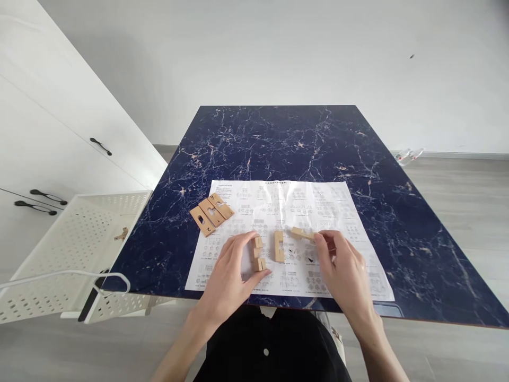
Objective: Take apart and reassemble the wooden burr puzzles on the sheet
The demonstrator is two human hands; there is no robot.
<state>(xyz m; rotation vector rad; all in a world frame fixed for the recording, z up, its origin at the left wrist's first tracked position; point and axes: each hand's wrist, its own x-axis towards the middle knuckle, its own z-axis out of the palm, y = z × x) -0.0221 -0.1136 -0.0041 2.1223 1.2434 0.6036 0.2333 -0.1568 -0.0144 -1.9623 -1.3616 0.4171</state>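
Fingers (pixel 324 257) of right hand (pixel 347 266) on 1 wooden block (pixel 301 233), right end hidden

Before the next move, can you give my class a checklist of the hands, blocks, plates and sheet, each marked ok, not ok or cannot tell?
1. Left hand steadies its notched block, thumb and fingers at opposite ends: ok.
2. Right hand grips one end of the slanted block: ok.
3. Middle block, between the hands, touched by neither: ok.
4. Three numbered plates, over the left edge of the sheet, apart from both hands: ok.
5. Whole sheet uncovered: not ok; hands, blocks and plates hide parts.
6. Small print legible: cannot tell; too small here.
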